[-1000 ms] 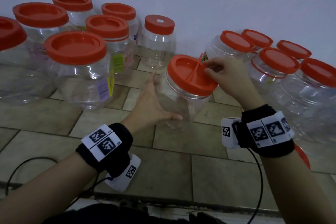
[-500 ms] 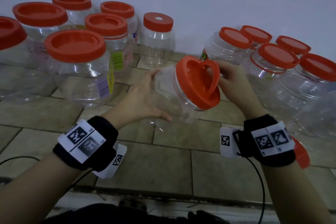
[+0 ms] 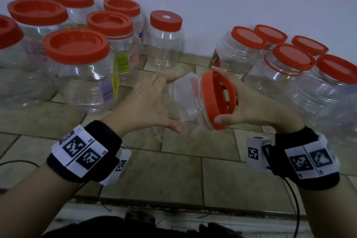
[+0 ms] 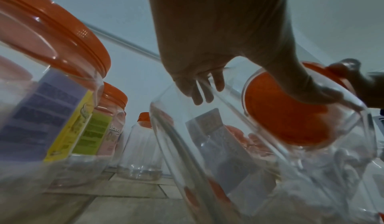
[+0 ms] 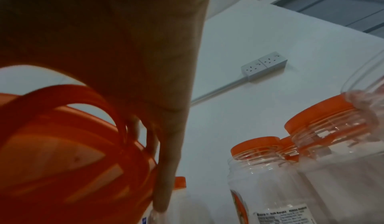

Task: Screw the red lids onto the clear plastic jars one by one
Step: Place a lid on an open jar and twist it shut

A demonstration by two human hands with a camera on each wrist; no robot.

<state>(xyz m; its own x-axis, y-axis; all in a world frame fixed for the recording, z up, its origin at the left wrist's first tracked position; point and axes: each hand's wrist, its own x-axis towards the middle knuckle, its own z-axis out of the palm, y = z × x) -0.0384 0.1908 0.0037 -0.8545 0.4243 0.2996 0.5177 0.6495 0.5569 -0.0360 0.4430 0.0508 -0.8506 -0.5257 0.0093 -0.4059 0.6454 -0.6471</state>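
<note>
A clear plastic jar (image 3: 185,102) is held in the air, tipped on its side with its mouth to the right. My left hand (image 3: 164,102) grips its base, fingers spread over the far side and thumb underneath. A red lid (image 3: 207,100) with a loop handle sits on the jar's mouth. My right hand (image 3: 243,102) grips that lid by the rim, fingers on top and thumb at the bottom edge. The left wrist view shows the left hand (image 4: 207,46) on the jar (image 4: 270,170), with the lid (image 4: 286,112) seen through the plastic. The right wrist view shows the lid (image 5: 62,145) close under the right hand (image 5: 124,63).
Several clear jars with red lids stand on the tiled floor (image 3: 154,176): a group at the left (image 3: 77,67), a group at the right (image 3: 289,67), and a small one (image 3: 165,40) against the wall. A wall socket (image 5: 264,65) is behind. Cables trail from both wristbands.
The jar rose off the floor and tipped from upright onto its side. My right hand went from pinching the lid's handle to gripping its rim; the left hand moved round to the base.
</note>
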